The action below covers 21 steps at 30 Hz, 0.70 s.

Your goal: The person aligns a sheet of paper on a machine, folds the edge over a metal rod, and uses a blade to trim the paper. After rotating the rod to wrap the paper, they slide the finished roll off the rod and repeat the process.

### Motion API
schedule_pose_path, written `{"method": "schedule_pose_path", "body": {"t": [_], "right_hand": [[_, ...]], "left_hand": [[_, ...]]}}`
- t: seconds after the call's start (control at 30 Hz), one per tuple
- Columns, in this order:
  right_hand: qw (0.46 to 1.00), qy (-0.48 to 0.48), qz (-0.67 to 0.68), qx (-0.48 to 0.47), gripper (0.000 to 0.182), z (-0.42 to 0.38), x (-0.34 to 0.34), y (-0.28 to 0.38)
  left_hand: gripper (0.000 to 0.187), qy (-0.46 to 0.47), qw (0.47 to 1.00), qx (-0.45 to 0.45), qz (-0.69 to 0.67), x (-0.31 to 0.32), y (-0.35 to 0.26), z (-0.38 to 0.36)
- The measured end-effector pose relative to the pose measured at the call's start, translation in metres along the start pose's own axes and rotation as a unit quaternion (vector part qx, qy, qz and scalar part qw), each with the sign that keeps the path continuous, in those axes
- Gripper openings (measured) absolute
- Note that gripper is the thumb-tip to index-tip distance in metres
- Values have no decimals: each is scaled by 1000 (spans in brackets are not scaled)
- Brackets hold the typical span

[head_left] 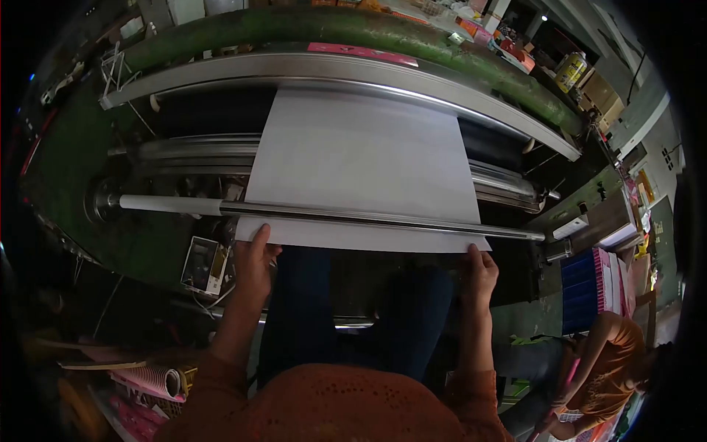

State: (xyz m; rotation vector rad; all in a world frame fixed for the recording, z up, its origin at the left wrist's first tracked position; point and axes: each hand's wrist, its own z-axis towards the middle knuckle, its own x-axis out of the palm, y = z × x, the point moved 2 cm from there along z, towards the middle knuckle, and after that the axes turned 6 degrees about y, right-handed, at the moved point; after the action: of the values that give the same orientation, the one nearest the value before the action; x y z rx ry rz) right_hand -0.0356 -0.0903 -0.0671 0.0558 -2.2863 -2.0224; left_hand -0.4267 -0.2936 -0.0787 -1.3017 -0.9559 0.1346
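A wide white sheet [361,151] comes down from under a metal bar [353,76] and passes beneath a thin steel rod [383,220]. Its near edge sticks out on my side of the rod. My left hand [256,258] pinches the left corner of that edge, thumb on top. At the right corner, my right hand [480,271] grips the sheet between thumb and fingers. Between the two hands the edge runs nearly straight, above my knees. A pale sleeve [169,205] covers the left part of the rod.
Behind the bar lies a long green roller [353,28]. A small white box [204,264] is below the rod at left. Rolled patterned material [158,381] lies at lower left. At lower right, another person [607,368] holds a pink item [568,377], near blue folded material [579,291].
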Motion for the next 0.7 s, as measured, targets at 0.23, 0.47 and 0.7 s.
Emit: {"method": "schedule_pose_path", "body": {"t": [0.23, 0.47, 0.7], "right_hand": [[702, -29, -550, -452, 26, -53, 48, 86], [693, 82, -579, -422, 12, 25, 80, 142], [702, 67, -620, -345, 14, 52, 93, 116]], "left_hand": [[26, -28, 1000, 0, -9, 21, -31, -15], [18, 97, 914, 251, 303, 54, -51, -22], [38, 188, 625, 475, 590, 116, 9, 15]]}}
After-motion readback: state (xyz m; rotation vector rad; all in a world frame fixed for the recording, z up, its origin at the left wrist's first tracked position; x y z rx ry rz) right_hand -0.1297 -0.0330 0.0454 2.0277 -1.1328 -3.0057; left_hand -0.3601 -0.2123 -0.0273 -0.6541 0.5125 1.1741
